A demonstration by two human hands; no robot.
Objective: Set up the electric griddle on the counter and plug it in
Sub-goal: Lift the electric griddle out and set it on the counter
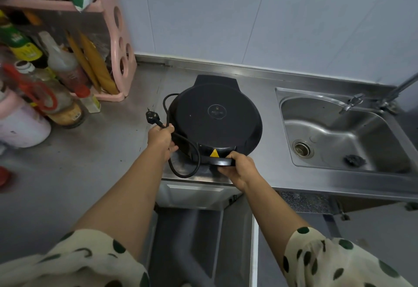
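Observation:
A round black electric griddle (214, 119), lid closed, rests on the steel counter (108, 151) just left of the sink. A yellow warning sticker marks its front handle. My right hand (237, 166) grips that front handle at the counter's near edge. My left hand (161, 138) holds the black power cord (190, 164) beside the griddle's left rim. The three-pin plug (152, 118) sticks up and left from my fist. The rest of the cord loops down over the counter edge and curls behind the griddle's left side.
A steel sink (343, 137) with a tap (355, 102) lies to the right. A pink rack (117, 44) with bottles, jars and packets fills the left side of the counter. An open cabinet (194, 230) stands below the counter edge. No socket is in view.

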